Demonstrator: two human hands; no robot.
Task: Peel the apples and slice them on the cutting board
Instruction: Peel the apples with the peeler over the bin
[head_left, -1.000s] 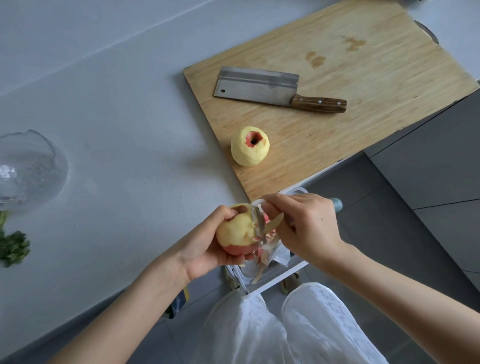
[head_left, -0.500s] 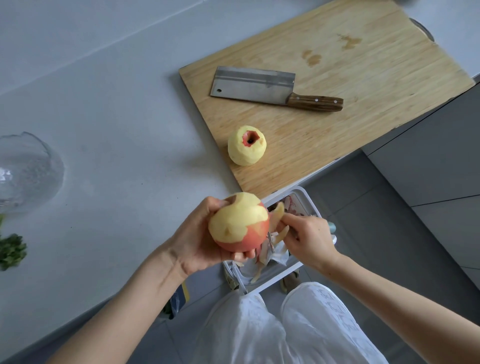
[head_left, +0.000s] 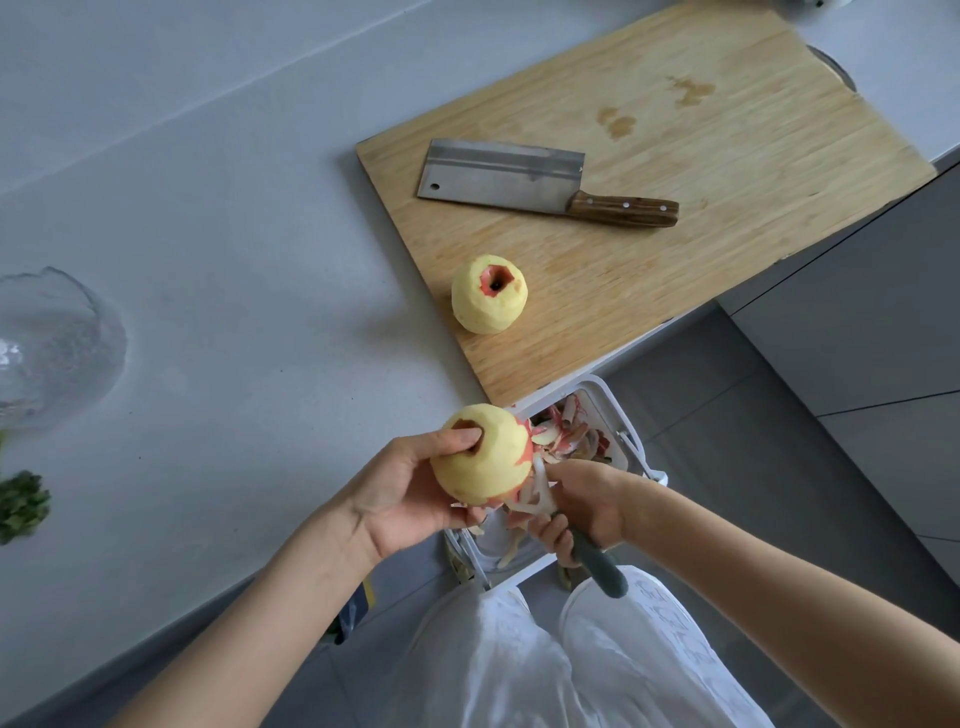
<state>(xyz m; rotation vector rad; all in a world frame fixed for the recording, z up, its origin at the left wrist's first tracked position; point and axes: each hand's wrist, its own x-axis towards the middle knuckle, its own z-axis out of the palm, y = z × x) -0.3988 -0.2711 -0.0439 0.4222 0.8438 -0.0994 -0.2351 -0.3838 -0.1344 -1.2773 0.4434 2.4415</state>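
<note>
A wooden cutting board (head_left: 727, 156) lies at an angle on a pale grey countertop (head_left: 234, 260). Near the board's middle, a steel cleaver (head_left: 504, 176) with a wooden handle lies flat on it. Close to the board's near corner, on its surface, sits a peeled apple (head_left: 488, 306), its yellow flesh bare except for a ring of red skin round the hollow on top. Just off that same corner, past the counter edge, the left hand (head_left: 405, 493) holds a second apple (head_left: 483, 462) in the air, fingers curled round it and one fingertip resting in its top hollow. This apple is mostly peeled, with red skin showing along its lower right side. Beside it, further from the board, the right hand (head_left: 587, 504) is closed round the grey-green handle of a peeler (head_left: 597, 564), whose white head touches the apple's red side. Below the board's near edge, a white bin (head_left: 631, 436) holds red and pale peelings (head_left: 566, 431). Far left of the board, a clear glass bowl (head_left: 57, 348) stands on the counter, with a clump of green leaves (head_left: 21, 506) beside it.
</note>
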